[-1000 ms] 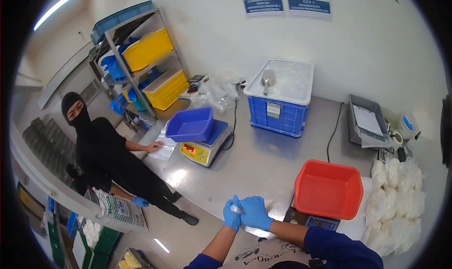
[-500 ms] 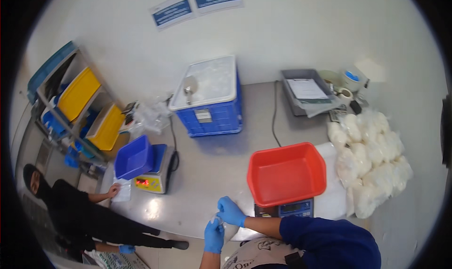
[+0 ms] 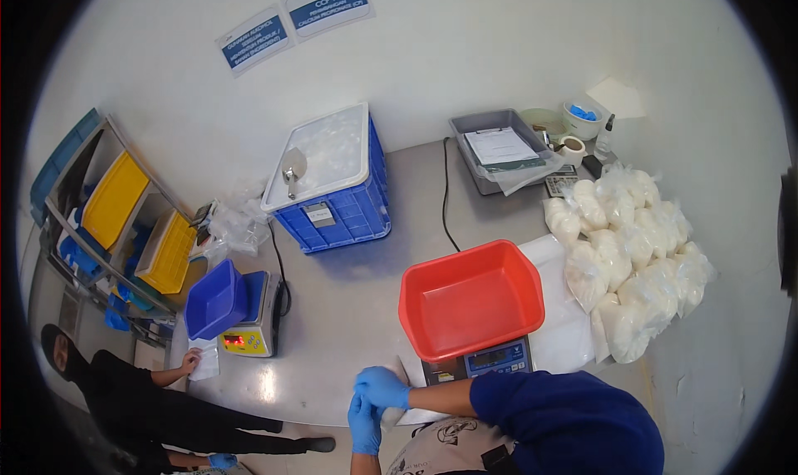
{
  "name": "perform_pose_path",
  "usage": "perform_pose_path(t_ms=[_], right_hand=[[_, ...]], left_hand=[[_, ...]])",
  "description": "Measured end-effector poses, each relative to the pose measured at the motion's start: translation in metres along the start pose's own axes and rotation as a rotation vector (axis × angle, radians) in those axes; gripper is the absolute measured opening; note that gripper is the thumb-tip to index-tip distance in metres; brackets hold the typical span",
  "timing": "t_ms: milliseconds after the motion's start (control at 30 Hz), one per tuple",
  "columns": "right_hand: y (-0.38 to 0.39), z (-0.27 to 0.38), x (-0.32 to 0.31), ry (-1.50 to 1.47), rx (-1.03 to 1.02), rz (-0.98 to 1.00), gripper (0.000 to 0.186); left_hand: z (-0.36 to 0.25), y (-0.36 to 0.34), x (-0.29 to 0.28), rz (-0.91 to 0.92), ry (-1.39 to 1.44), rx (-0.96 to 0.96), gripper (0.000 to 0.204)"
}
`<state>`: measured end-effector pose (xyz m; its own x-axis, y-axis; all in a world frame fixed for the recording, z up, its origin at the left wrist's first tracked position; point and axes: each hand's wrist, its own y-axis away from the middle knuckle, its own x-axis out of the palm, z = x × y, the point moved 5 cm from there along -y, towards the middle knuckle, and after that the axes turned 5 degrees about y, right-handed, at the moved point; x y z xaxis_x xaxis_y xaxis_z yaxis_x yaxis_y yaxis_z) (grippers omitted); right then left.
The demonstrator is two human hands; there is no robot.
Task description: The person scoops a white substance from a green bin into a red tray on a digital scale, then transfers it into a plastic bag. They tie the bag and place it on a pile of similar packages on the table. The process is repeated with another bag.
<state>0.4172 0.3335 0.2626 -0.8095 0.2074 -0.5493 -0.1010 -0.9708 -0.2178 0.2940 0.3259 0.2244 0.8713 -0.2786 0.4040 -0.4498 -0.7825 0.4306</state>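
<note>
Gloved hands pinch a clear plastic bag at the table's near edge.

Steel table (image 3: 349, 325): red tub (image 3: 470, 299) on a scale (image 3: 497, 360), at two o'clock from the hands. Right hand (image 3: 382, 387) and left hand (image 3: 363, 423), both in blue gloves, are closed together on the clear plastic bag (image 3: 409, 392), which sticks out at three o'clock from the grip.

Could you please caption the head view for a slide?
Two blue-gloved hands, left and right, handle a clear plastic bag beside an empty red plastic tub.
</note>
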Motion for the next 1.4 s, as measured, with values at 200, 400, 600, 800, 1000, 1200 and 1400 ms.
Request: perform_pose_path(t_ms=[200, 400, 600, 800, 1000, 1200, 1400], right_hand=[[-0.004, 0.133, -0.068, -0.149, -0.393, -0.048, 0.019], [0.044, 0.215, -0.181, 0.002, -0.791, 0.069, 0.057], [0.124, 0.169, -0.189, 0.001, -0.262, 0.427, 0.05], [0.223, 0.082, -0.203, 0.02, -0.121, 0.588, 0.028], [0.304, 0.037, -0.307, -0.003, 0.089, 0.462, 0.027], [0.403, -0.022, -0.377, -0.062, 0.26, 0.133, 0.037], [0.475, -0.043, -0.49, -0.426, 0.4, -0.407, 0.032]], left_hand=[[-0.065, 0.053, 0.006, -0.041, -0.244, 0.43, 0.035], [-0.174, 0.189, 0.101, 0.259, -0.231, 0.674, 0.016], [-0.121, 0.215, 0.165, 0.389, -0.399, 0.53, 0.006], [-0.019, 0.233, 0.221, 0.34, -0.736, 0.322, 0.017], [0.018, 0.254, 0.313, 0.16, -0.616, 0.39, 0.027], [0.021, 0.332, 0.427, 0.814, -0.305, 0.558, 0.026], [0.09, 0.459, 0.524, 1.561, 0.032, 0.371, 0.04]])
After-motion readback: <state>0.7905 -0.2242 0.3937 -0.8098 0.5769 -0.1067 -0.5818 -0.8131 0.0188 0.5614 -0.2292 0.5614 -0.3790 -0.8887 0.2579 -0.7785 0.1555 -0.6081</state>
